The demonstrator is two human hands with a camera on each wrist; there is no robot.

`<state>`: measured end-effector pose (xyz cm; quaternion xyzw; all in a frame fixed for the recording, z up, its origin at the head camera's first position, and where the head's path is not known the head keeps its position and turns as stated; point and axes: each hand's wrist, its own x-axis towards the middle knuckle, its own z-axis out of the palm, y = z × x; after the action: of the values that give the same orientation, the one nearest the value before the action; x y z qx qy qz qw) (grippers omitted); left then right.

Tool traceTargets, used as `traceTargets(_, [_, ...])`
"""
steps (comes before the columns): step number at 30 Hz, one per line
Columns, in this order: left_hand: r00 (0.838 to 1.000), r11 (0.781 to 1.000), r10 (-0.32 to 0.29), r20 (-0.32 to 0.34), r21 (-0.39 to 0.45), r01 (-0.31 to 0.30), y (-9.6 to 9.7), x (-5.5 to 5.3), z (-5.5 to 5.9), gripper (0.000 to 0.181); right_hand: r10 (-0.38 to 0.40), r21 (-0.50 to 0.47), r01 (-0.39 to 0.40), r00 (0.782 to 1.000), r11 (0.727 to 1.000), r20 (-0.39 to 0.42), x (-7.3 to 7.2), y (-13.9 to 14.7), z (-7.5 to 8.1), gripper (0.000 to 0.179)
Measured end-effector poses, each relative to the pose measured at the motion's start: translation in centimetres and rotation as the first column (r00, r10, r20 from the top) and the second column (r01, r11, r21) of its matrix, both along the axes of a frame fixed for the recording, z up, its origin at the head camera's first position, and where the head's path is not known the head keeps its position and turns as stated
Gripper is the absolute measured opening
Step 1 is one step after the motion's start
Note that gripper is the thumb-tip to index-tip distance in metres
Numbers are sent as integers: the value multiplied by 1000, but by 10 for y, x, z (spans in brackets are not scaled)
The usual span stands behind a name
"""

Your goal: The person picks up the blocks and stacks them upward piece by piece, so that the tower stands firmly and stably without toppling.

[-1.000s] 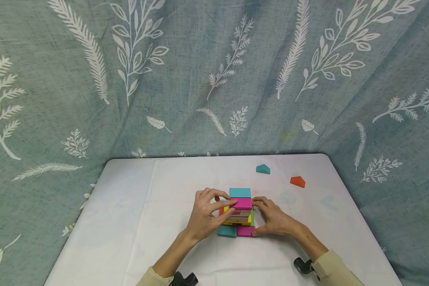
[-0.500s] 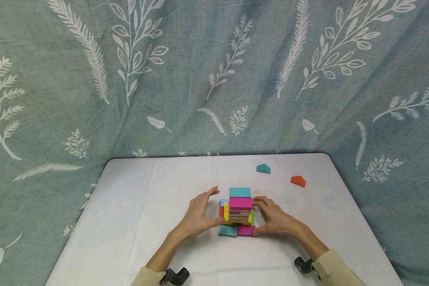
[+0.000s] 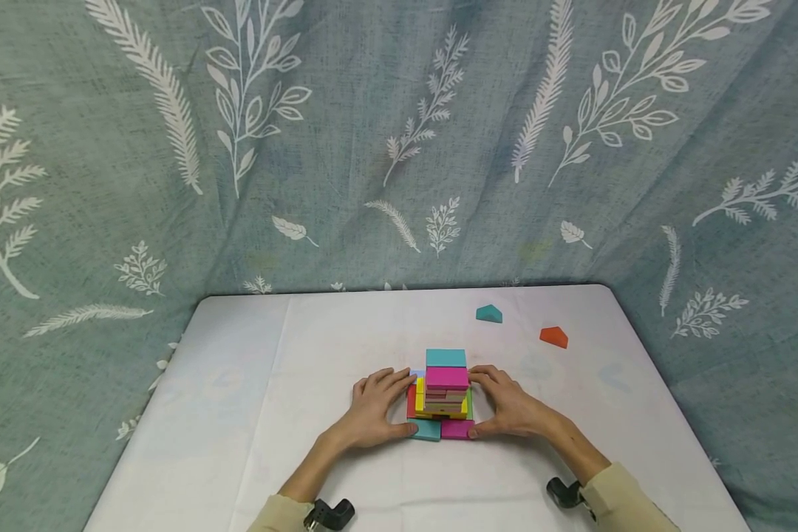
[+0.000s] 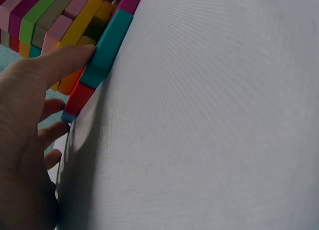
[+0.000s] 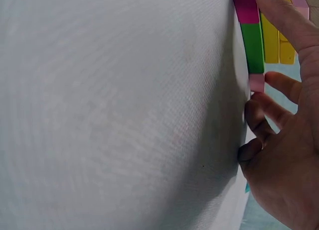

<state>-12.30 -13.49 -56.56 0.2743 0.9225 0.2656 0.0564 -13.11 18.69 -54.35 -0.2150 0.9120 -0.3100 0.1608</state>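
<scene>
A stack of coloured wooden blocks (image 3: 447, 378) stands on the white table, narrower on top than at its base. My left hand (image 3: 372, 414) holds the base from the left, thumb on the front teal block (image 4: 107, 48), fingers reaching back to a small blue block (image 4: 68, 117) past a red block (image 4: 79, 99). On the opposite side my right hand (image 3: 508, 405) spans the base. Its thumb is at the magenta block (image 5: 245, 7) and its fingers at the pink block (image 5: 256, 82), with a green block (image 5: 253, 48) between. Yellow blocks (image 5: 270, 41) form the layer above.
Behind the stack, a teal five-sided block (image 3: 489, 314) lies on the white tabletop (image 3: 319, 332). An orange one (image 3: 554, 338) lies farther right. A patterned curtain (image 3: 346, 148) hangs around the table's back and sides.
My left hand has left the upper part of the stack, drawn back to the left with spread fingers, then come down to the base's left side. My right hand has stayed in place.
</scene>
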Motion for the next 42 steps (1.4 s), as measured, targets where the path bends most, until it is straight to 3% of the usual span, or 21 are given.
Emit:
traceTargets(10, [1000, 1000, -4, -15, -3, 4, -1, 0, 1, 88, -31, 8, 31, 999, 999, 26, 0, -1, 5, 104])
traceTargets(14, [1000, 1000, -9, -15, 4, 9, -1, 0, 1, 89, -41, -21, 41, 999, 999, 29, -8, 9, 13, 108])
traceTargets(19, [1000, 1000, 0, -16, 8, 0, -1, 0, 0, 88, -53, -73, 49, 997, 996, -52, -34, 29, 27, 96])
traceTargets(27, [1000, 1000, -3, -25, 30, 4, -3, 0, -3, 89, -202, -70, 192, 963, 979, -178, -89, 42, 28, 64])
traceTargets(34, [1000, 1000, -4, -8, 10, 4, -3, -1, -2, 89, -302, -66, 296, 945, 953, -122, -127, 43, 19, 55])
traceTargets(42, [1000, 1000, -11, -1, 17, 11, -2, -1, 1, 88, -320, -39, 318, 939, 947, -123, -144, 40, 8, 48])
